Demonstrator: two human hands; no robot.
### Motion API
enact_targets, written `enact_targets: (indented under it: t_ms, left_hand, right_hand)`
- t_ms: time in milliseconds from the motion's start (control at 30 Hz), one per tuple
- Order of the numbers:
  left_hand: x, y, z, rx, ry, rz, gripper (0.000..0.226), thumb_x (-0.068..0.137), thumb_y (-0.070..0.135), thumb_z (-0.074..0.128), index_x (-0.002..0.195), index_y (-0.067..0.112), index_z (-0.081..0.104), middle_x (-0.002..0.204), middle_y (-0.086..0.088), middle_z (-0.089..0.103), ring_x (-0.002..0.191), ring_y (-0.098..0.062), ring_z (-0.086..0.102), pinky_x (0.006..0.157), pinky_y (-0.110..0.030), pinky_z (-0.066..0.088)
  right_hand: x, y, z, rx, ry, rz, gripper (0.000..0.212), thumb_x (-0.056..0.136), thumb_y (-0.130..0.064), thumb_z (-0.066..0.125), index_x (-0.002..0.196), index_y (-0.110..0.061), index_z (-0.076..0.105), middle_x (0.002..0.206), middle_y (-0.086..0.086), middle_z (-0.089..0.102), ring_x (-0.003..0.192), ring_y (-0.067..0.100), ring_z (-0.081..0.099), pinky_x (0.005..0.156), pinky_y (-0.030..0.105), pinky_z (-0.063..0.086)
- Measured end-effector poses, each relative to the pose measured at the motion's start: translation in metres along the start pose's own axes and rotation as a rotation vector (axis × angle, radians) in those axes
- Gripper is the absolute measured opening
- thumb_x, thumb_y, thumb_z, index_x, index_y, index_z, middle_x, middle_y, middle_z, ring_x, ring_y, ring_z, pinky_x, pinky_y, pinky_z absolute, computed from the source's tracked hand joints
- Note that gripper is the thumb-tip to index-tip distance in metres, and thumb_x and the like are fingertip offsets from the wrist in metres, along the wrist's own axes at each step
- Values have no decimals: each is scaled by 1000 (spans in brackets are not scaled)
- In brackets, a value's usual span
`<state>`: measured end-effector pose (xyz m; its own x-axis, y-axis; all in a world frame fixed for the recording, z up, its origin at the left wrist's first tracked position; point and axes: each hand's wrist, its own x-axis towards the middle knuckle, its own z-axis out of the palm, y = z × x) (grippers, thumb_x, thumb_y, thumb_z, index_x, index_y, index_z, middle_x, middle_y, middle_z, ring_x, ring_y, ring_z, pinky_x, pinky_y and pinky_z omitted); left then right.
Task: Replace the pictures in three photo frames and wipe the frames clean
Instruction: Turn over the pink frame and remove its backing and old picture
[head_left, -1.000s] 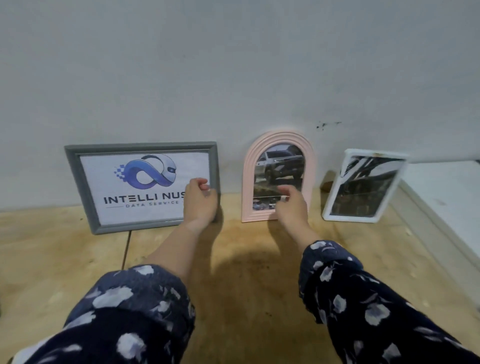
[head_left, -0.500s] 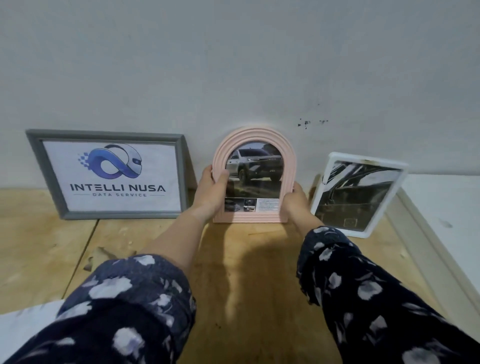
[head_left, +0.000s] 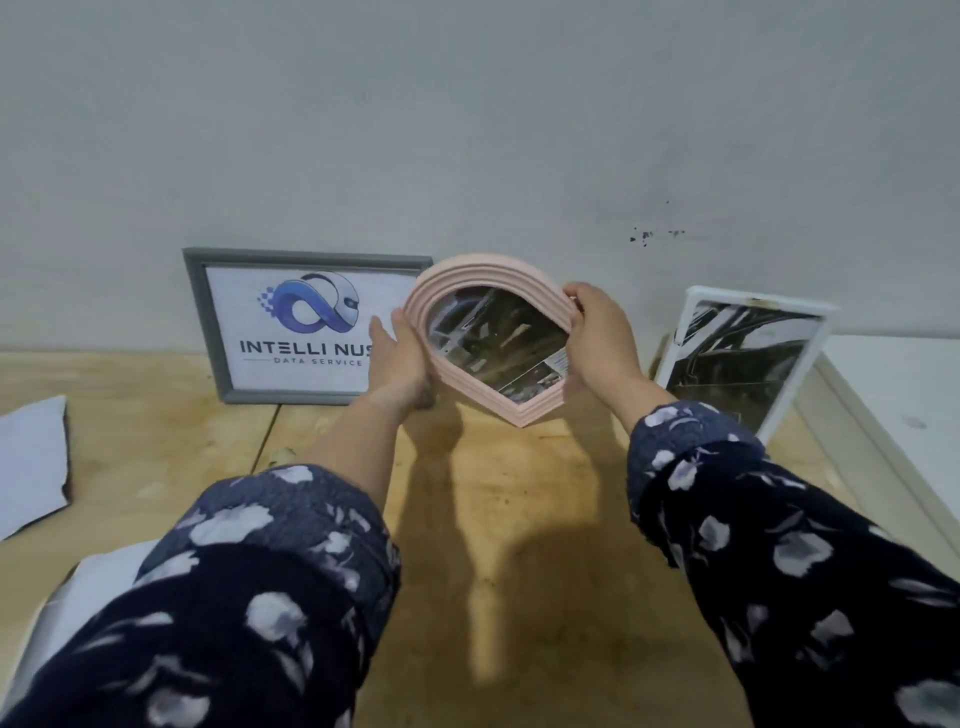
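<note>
Fingers of left hand (head_left: 402, 358) and right hand (head_left: 602, 338) clasp pink arched frame (head_left: 441, 280), now lifted off table (head_left: 519, 493), tilted sideways; picture removal likely next.

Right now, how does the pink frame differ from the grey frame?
The pink frame is arched, held off the table in both hands and tipped sideways; the grey frame is rectangular and stands upright against the wall. Pink holds a car photo, grey a logo print. Both still hold pictures.
</note>
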<state>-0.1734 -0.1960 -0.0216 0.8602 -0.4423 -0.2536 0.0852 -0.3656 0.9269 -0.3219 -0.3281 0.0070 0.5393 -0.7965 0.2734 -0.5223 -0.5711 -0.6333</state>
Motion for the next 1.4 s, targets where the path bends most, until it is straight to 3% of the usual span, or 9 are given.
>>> enact_targets:
  t_ms: [100, 233, 467, 700, 800, 967, 1067, 1233, 1400]
  left_hand:
    - [-8, -9, -20, 87, 17, 48, 62, 101, 51, 9, 154, 18, 16, 158, -4, 23, 144, -26, 24, 116, -38, 17]
    - [-22, -39, -46, 139, -18, -59, 70, 98, 59, 11, 152, 15, 19, 154, -12, 31, 140, -33, 31, 115, -45, 22]
    - [-42, -92, -70, 267, -196, -166, 90, 83, 77, 7, 145, 19, 35, 143, -11, 45, 131, -34, 41, 110, -53, 29]
    - [-61, -130, -75, 583, -231, 51, 57, 101, 50, 24, 140, 14, 43, 145, -15, 42, 140, -34, 25, 113, -47, 21]
    - [-64, -146, -75, 704, -268, 88, 43, 98, 44, 36, 127, 16, 49, 136, -12, 48, 137, -32, 23, 108, -51, 30]
    - [-69, -157, -73, 911, -301, 150, 53, 99, 41, 39, 144, 14, 33, 157, -4, 21, 143, -29, 9, 112, -51, 24]
    - [-72, -158, -69, 927, -266, 138, 53, 97, 38, 43, 144, 14, 34, 156, -4, 18, 142, -30, 11, 111, -51, 25]
    - [-80, -146, -56, 760, -158, -10, 46, 92, 28, 48, 134, 7, 48, 148, -6, 26, 136, -32, 18, 107, -48, 28]
    - [-75, -128, -43, 615, -53, -249, 57, 90, 27, 47, 137, -3, 42, 149, -13, 23, 134, -34, 19, 106, -44, 30]
  right_hand:
    - [-27, -15, 8, -224, 12, -136, 44, 92, 2, 42, 129, -19, 54, 119, 3, 58, 110, 25, 49, 91, 39, 38]
    - [-82, -30, 26, -410, 17, -265, 50, 83, 2, 48, 127, -22, 55, 118, 3, 57, 109, 25, 48, 92, 37, 32]
    - [-167, -14, 49, -574, -24, -430, 36, 81, -15, 63, 116, -22, 59, 108, 2, 60, 101, 25, 55, 87, 40, 42]
    - [-225, 27, 78, -553, -75, -550, 28, 75, -13, 64, 102, -18, 65, 96, 4, 63, 87, 25, 58, 71, 35, 45]
    - [-235, 40, 91, -592, -162, -573, 19, 79, -13, 65, 97, -19, 67, 90, 3, 64, 80, 23, 59, 63, 32, 49]
    - [-233, 46, 91, -483, -301, -565, 19, 84, -15, 58, 100, -17, 68, 93, 3, 65, 82, 22, 60, 65, 32, 52]
    - [-221, 41, 80, -387, -254, -320, 33, 88, -20, 47, 117, -14, 62, 112, 6, 62, 103, 24, 56, 87, 40, 49]
    - [-182, 46, 66, -218, -468, 518, 77, 82, -46, 64, 143, -13, 30, 144, 11, 32, 132, 32, 29, 108, 43, 30]
    - [-165, 60, 63, -198, -667, 505, 99, 64, -38, 85, 143, -14, 29, 140, 11, 29, 130, 34, 33, 109, 46, 33]
